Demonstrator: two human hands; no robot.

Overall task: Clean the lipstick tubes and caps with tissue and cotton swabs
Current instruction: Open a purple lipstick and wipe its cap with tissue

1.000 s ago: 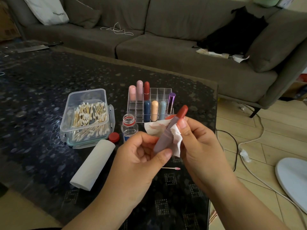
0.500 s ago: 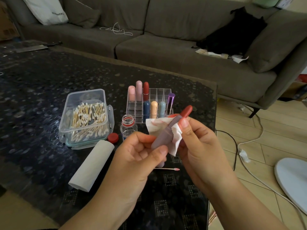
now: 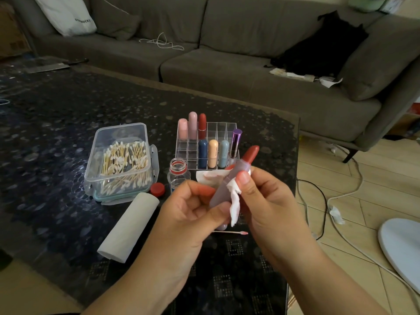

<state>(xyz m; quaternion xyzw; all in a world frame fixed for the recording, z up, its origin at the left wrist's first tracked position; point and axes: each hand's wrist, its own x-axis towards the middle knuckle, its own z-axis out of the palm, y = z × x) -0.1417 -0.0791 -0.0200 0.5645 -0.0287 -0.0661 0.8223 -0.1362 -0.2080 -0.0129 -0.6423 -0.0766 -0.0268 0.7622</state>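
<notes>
In the head view, an uncapped lipstick tube (image 3: 223, 189) is held tilted above the right part of the worktop (image 3: 56, 201), its red bullet pointing up and away. Its lower barrel is gripped by the curled fingers and thumb of the left hand (image 3: 188, 214), probably so the tube can be steadied or turned. A folded tissue (image 3: 235, 201), stained pink, is pinched against the barrel by the right hand (image 3: 268, 201), the thumb pressing near the collar where residue would collect. More tissue (image 3: 208, 177) shows behind the tube; whether it is the same sheet cannot be told.

Supplies are kept within reach toward the far edge: a clear box of cotton swabs (image 3: 122, 160), an open small bottle (image 3: 178, 173) with its red cap (image 3: 157, 189) beside it, a tissue roll (image 3: 129, 226), and an organiser (image 3: 204, 144) holding capped lipsticks. A used swab (image 3: 231, 233) lies on the worktop under the hands, partly hidden. The tube's base is covered by the left palm.
</notes>
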